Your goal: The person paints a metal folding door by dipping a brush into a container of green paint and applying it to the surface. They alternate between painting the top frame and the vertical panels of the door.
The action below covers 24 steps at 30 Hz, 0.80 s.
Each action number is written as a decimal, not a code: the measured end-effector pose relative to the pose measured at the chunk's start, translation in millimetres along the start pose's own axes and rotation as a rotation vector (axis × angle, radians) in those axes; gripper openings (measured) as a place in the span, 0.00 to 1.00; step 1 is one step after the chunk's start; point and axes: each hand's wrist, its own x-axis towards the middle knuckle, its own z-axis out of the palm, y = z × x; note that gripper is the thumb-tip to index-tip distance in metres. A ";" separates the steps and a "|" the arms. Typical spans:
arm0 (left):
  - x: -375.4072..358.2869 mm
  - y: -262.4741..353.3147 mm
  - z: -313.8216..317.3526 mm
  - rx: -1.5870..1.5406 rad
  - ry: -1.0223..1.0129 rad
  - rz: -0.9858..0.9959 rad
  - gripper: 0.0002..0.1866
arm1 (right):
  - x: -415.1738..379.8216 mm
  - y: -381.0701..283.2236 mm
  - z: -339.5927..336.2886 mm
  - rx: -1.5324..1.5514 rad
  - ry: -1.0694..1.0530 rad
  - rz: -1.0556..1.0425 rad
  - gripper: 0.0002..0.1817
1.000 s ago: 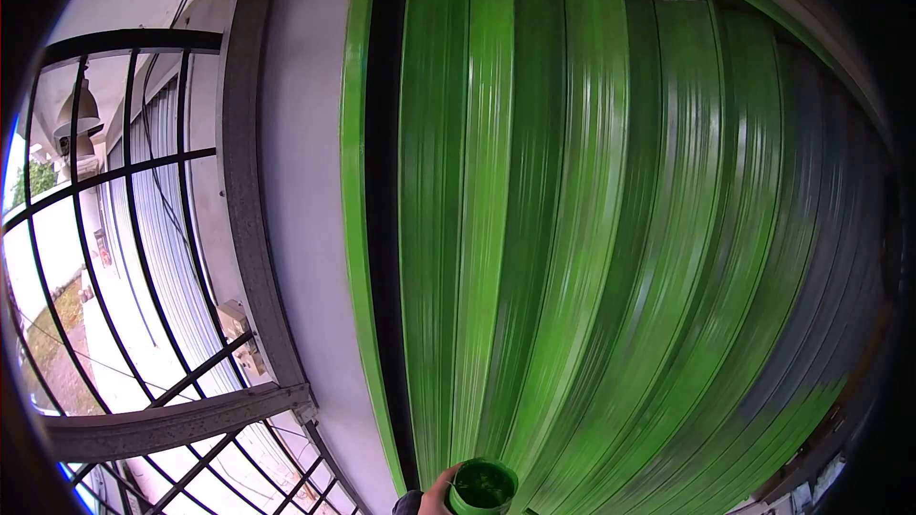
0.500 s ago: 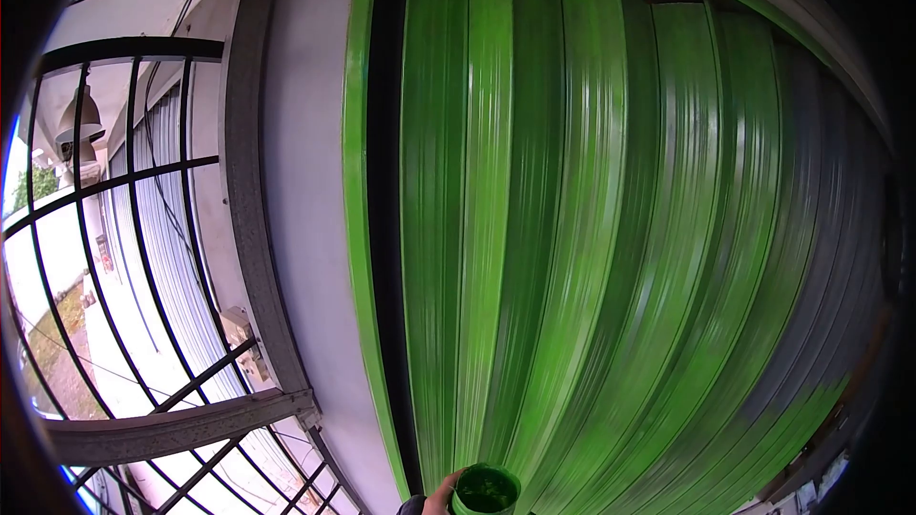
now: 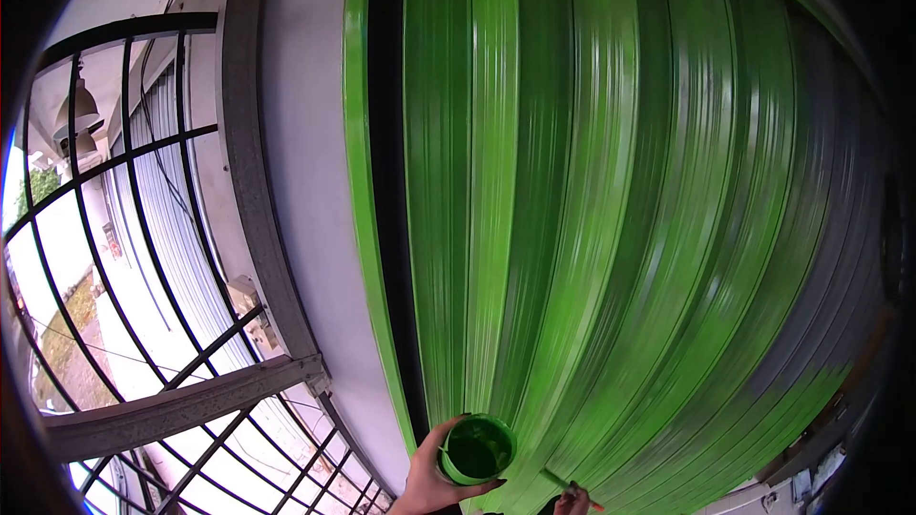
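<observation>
My left hand (image 3: 427, 479) grips a green cup (image 3: 482, 420) at the bottom centre, with the thumb and fingers curved around its left side and base. Dark green paint (image 3: 479, 450) shows inside it. At the lower edge, to the right of the cup, my right hand (image 3: 572, 502) is closed around a paintbrush (image 3: 555, 481). The brush's green-coated end points up and left, and an orange handle tip sticks out on the other side. Behind both hands rises a folded metal shutter (image 3: 592, 229), mostly covered in wet-looking green, with grey panels at the far right.
A green frame edge (image 3: 357, 133) and a dark gap run down the shutter's left side. Farther left are a pale wall (image 3: 310, 181), a grey metal post (image 3: 250, 153) and a black barred gate (image 3: 129, 162). Light-coloured items (image 3: 828, 465) lie at the lower right.
The view has tilted downward, so the shutter's top edge has gone out of sight. My left hand and the cup show higher and fuller. My right hand with the paintbrush has come into view.
</observation>
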 end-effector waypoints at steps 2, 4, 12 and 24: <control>0.0 -10.7 -5.7 0.066 0.007 0.096 0.47 | -16.2 -18.9 62.7 -0.144 -0.031 -0.066 0.08; -1.2 -16.7 -10.0 0.109 -0.001 0.114 0.46 | -54.0 -42.0 142.9 -0.103 -0.107 -0.118 0.09; -20.1 -43.7 -32.2 0.151 -0.008 0.060 0.46 | -149.4 -100.5 297.1 -0.379 -0.523 -0.365 0.15; -45.5 -62.9 -54.0 0.154 0.179 -0.086 0.47 | -190.3 -86.1 325.4 -0.669 -0.555 -0.595 0.29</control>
